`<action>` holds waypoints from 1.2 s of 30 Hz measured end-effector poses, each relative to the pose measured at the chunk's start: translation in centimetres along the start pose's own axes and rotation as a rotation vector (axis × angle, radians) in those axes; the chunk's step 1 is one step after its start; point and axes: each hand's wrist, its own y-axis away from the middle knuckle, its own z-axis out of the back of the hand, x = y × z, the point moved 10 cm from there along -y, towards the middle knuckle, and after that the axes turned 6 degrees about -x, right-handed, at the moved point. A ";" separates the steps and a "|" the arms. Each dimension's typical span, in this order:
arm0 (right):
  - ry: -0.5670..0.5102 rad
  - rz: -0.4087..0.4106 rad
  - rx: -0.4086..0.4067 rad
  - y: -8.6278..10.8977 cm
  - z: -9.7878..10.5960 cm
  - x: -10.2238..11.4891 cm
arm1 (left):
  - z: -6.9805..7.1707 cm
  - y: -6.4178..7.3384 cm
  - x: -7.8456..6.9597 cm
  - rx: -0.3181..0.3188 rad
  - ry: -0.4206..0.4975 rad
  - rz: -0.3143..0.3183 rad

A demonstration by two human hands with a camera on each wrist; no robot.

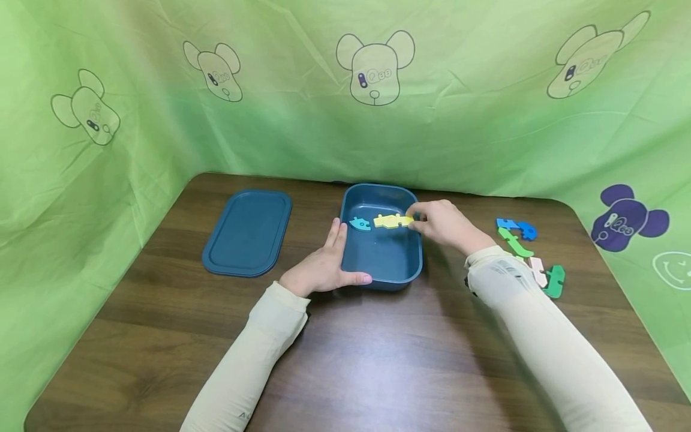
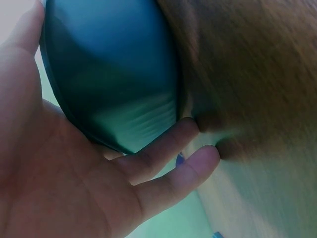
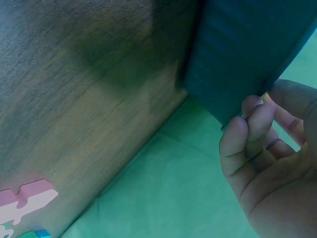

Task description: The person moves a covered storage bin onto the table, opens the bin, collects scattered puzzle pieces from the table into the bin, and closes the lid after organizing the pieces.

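A dark blue rectangular box (image 1: 381,264) stands uncovered on the table, with a small teal puzzle piece (image 1: 360,224) at its left side. My right hand (image 1: 445,225) is at the box's right rim and pinches the end of a yellow puzzle piece (image 1: 390,221) over the inside. In the right wrist view, the curled fingers (image 3: 233,141) hide most of that piece. My left hand (image 1: 322,267) steadies the box's near left corner, thumb along the front and fingers extended along the left side. Its palm and straight fingers (image 2: 168,188) touch the box wall (image 2: 124,94) in the left wrist view.
A flat blue lid (image 1: 248,233) lies left of the box on the brown wooden table (image 1: 345,360). To the right are several puzzle pieces: blue (image 1: 526,231), light green (image 1: 515,243), pink (image 1: 537,272) and dark green (image 1: 555,281). A green cloth (image 1: 302,138) hangs behind the table.
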 end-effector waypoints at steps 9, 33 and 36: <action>0.016 -0.039 0.053 -0.8 -0.8 -0.6 | 0.0 0.0 0.2 -0.004 -0.003 0.001; 0.045 -0.039 0.103 -1.6 -1.3 -0.7 | -0.1 -0.2 0.3 0.007 0.002 0.006; 0.053 -0.034 0.097 -1.6 -1.2 -0.6 | 0.0 -0.1 0.2 0.008 0.002 0.004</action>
